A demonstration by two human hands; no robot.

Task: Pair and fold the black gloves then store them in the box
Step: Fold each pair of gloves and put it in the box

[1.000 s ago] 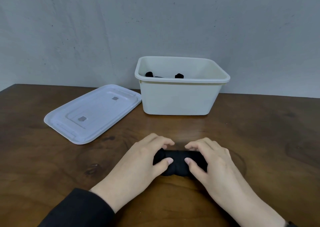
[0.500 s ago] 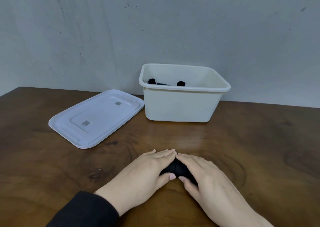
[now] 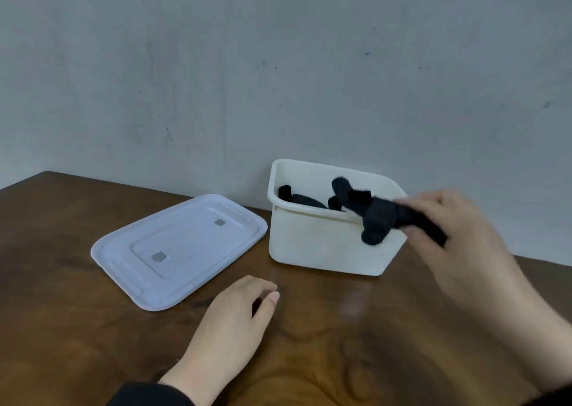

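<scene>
Gloves [image 3: 379, 216], soft and light, hang pinched in right hand [image 3: 455, 223] over box [image 3: 312, 238]; left hand [image 3: 235, 316] rests loosely curled, holding nothing.

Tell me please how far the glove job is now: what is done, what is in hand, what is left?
Done: some black gloves already lie in the box. In hand: the right hand holds a folded pair at the box's rim. The left hand rests on the table. Left: drop the pair in. The lid lies beside the box.
</scene>
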